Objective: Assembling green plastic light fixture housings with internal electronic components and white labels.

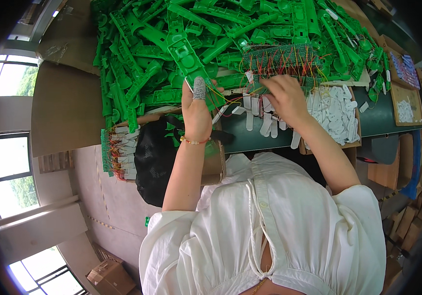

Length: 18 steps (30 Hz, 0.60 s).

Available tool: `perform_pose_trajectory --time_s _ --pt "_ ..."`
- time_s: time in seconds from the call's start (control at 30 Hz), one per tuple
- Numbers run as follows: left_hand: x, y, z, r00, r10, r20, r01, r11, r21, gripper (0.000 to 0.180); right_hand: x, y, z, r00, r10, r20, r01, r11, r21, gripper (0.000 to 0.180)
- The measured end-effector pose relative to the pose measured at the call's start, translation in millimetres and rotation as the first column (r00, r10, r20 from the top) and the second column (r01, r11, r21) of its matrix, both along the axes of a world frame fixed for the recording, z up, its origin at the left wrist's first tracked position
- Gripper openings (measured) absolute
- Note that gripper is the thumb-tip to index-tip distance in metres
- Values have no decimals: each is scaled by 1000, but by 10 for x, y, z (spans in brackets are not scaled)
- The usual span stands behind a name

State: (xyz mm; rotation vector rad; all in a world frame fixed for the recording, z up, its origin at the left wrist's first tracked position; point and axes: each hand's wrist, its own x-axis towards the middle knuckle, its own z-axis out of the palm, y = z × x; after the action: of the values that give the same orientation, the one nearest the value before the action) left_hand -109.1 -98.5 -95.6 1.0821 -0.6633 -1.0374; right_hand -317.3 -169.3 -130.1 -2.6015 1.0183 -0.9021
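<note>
My left hand (198,115), with a grey finger cot on the thumb, is closed on a long green plastic shell (185,58). The shell's hollow inside faces up, and thin red and yellow wires (219,94) run from its near end to the right. My right hand (288,98) is held with bent fingers beside a small circuit board (256,84). Its fingertips are drawn together, and what they pinch is hidden. White plastic pieces (266,123) on wires hang just below it. Behind it stands a row of green circuit boards (282,56) with red and yellow wires.
A large heap of green shells (137,49) fills the far side. Loose white pieces fill a cardboard box (352,140) at the right. A dark green tabletop (245,140) lies nearer me. A black bag (156,160) and more wired boards (117,152) are at the left.
</note>
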Motion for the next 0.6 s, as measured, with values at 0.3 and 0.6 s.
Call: perform_pose_trajectory --time_s 0.3,0.6 --pt "145 157 170 940 -29 -340 12 999 -52 59 -84 0 239 872 -103 478 -39 960 278 39" --pt "-30 335 364 938 -183 -295 166 983 -83 62 -44 18 249 989 -21 145 3 993 121 42"
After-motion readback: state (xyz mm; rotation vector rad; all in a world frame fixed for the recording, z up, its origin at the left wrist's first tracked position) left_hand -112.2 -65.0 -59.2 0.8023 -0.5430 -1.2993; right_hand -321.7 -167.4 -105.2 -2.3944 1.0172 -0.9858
